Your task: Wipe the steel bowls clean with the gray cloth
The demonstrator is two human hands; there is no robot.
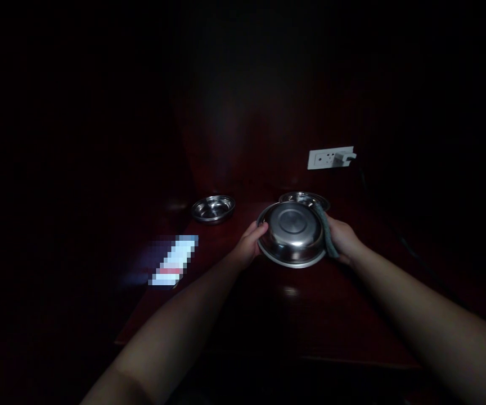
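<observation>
Left hand [250, 244] is pinching the left rim of a shiny silver, round metal bowl [296, 228], underside showing, over the dark red table [289, 320]; the right hand [341, 239] is gripping its right edge through a grey-green cloth [327, 233]. Wiping seems to be the step in hand; working along the rim would call for a steady left pinch. A glowing, blurred pale rectangle [174, 261] is lying left. Farther, an upright silver metal bowl [213, 209] is standing left, a partly hidden silver metal dish [304, 197] right. Beyond, a white wall socket [320, 160] is showing.
</observation>
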